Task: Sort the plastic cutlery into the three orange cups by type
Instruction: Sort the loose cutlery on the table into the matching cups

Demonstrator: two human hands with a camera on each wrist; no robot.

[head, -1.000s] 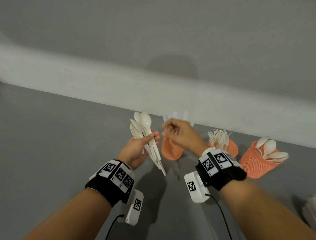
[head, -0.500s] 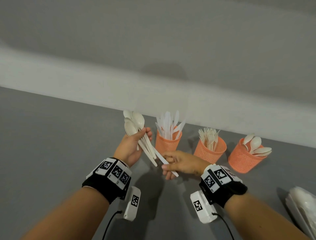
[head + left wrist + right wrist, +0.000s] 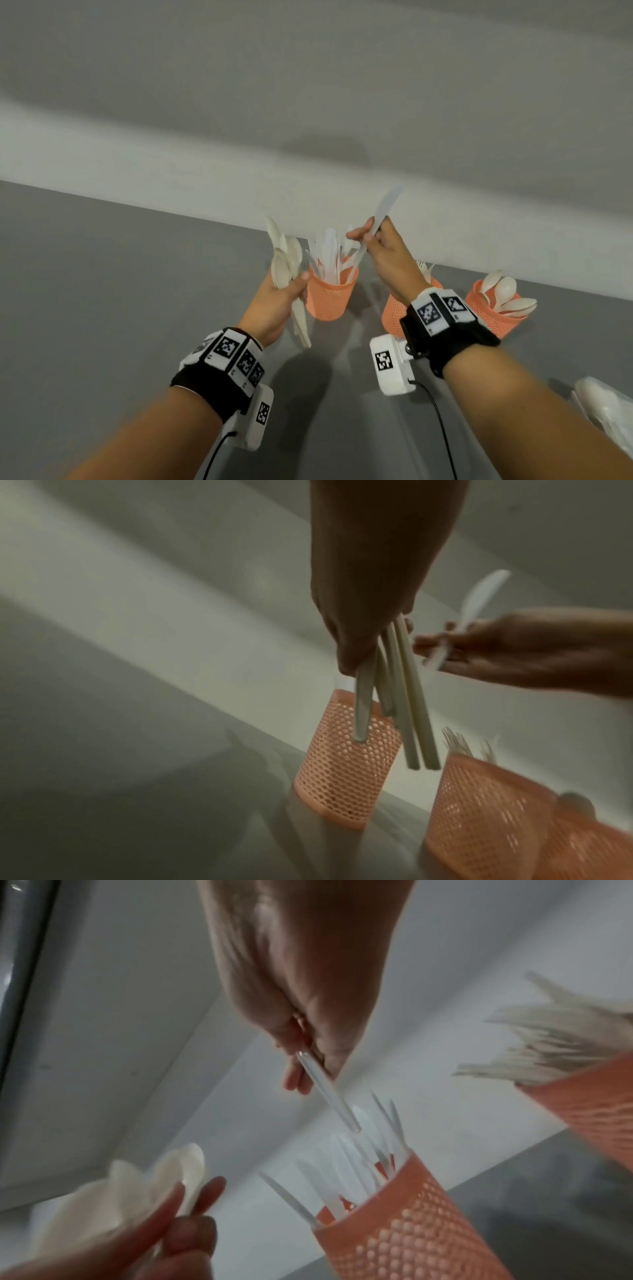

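Three orange mesh cups stand in a row by the wall: the left cup holds white knives, the middle cup holds forks, the right cup holds spoons. My right hand pinches a white plastic knife above the knife cup, handle end pointing down at the cup's mouth. My left hand grips a bunch of cream spoons just left of that cup; their handles hang down in front of it.
The grey table runs to a white wall ledge right behind the cups. A clear plastic bag of more white cutlery lies at the far right edge.
My right hand has drawn a knife out of the bunch in the left hand and lifted it from table height to above the knife cup. The left hand has stayed beside that cup.
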